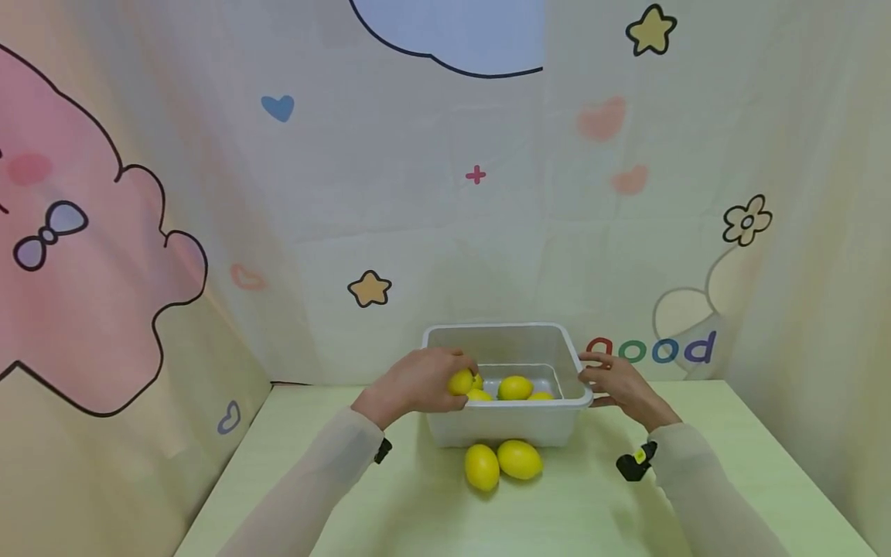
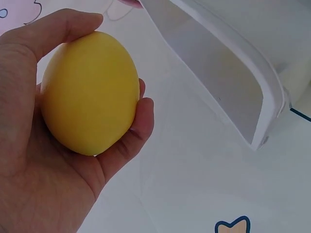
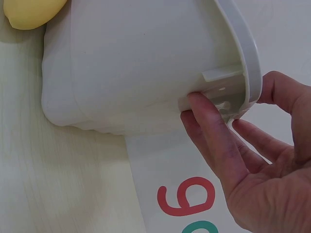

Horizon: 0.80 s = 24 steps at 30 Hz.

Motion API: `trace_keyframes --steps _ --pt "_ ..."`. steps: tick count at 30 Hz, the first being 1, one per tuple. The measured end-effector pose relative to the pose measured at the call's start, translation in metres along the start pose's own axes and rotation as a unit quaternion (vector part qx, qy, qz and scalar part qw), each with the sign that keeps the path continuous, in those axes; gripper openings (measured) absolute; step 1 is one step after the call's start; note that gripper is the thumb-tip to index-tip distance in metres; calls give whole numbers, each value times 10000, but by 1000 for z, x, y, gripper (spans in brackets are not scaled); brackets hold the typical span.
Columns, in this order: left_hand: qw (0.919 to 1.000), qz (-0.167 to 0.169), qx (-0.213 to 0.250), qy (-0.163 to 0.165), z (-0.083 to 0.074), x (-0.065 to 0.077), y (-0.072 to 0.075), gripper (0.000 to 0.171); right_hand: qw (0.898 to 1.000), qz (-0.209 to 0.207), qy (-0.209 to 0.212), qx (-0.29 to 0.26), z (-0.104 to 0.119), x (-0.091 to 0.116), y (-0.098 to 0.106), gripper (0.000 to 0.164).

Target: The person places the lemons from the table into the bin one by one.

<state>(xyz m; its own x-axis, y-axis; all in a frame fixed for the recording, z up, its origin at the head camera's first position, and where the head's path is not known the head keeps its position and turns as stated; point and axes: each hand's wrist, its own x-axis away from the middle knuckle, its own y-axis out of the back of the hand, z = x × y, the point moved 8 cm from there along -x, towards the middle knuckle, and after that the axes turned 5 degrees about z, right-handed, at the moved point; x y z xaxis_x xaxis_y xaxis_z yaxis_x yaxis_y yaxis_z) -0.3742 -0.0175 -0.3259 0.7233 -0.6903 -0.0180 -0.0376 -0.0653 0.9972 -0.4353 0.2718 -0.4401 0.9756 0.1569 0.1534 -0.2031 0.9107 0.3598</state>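
In the head view a white plastic bin [image 1: 504, 425] stands at the back of the table with several yellow lemons [image 1: 515, 387] inside. Over its left side my left hand [image 1: 433, 379] holds a lemon [image 2: 90, 94], thumb and fingers wrapped round it in the left wrist view. At the other side, my right hand [image 1: 619, 387] grips the bin's rim. Seen in the right wrist view, the fingers [image 3: 216, 131] touch the outer wall below the rim, and the thumb tip is hidden behind the rim.
Two lemons, one upright-looking [image 1: 482, 467] and one lying sideways [image 1: 520, 459], rest on the pale table [image 1: 557, 518] before the bin. A printed curtain [image 1: 445, 232] hangs right behind the bin and along both sides.
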Motion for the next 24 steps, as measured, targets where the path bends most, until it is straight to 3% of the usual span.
trace_keyframes --steps 13,24 --pt "9997 256 -24 41 5 -28 9 31 10000 10 -74 -31 -1 0 0 58" --pt "9975 543 395 215 9 -49 17 32 10000 -45 -43 44 -2 0 1 60"
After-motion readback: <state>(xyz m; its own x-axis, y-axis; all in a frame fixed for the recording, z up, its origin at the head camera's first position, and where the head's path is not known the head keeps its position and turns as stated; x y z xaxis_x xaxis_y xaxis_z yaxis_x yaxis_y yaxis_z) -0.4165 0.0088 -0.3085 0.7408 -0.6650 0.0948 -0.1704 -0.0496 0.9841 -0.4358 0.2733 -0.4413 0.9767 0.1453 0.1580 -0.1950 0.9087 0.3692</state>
